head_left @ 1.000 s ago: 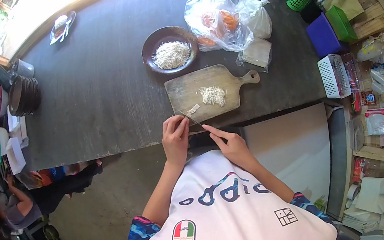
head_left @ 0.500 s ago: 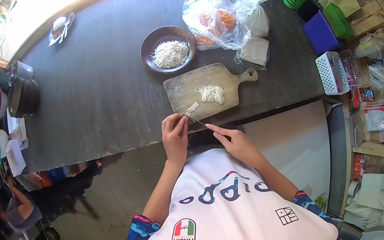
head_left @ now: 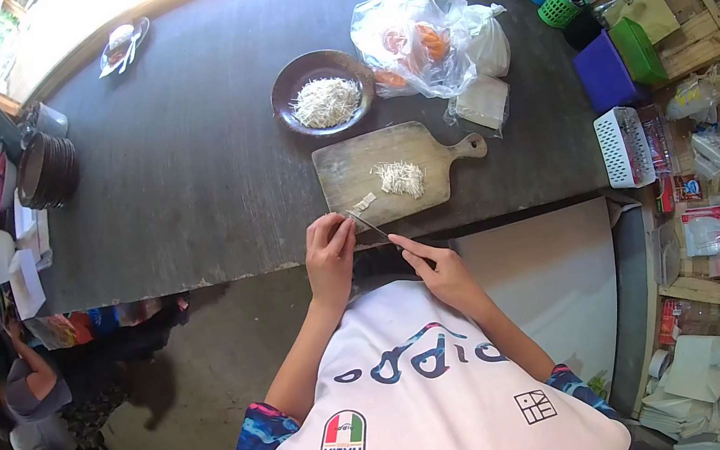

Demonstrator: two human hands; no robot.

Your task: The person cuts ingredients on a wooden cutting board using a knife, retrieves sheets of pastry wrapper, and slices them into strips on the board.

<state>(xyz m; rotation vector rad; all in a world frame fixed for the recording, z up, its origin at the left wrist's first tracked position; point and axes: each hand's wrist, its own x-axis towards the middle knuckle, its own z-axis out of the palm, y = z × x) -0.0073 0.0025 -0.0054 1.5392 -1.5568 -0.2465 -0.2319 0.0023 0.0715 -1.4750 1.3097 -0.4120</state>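
My right hand grips a small knife by its handle, the forefinger stretched along it. The thin blade slants up and left over the near edge of a wooden cutting board. My left hand is closed at the blade's tip, fingertips pinched together; what they hold is hidden. Just beyond the blade, a small pale piece lies on the board. A heap of thin white shreds sits near the board's middle. Behind the board, a dark round bowl contains more white shreds.
A clear plastic bag with orange things lies beside the bowl, near a wrapped pale block. Stacked brown dishes stand at the left. A white basket borders the right side. Another person is at the lower left.
The view has shifted slightly, so the table things sit a little farther right. Both hands keep nearly the same pose at the knife. The person at the left has moved slightly.
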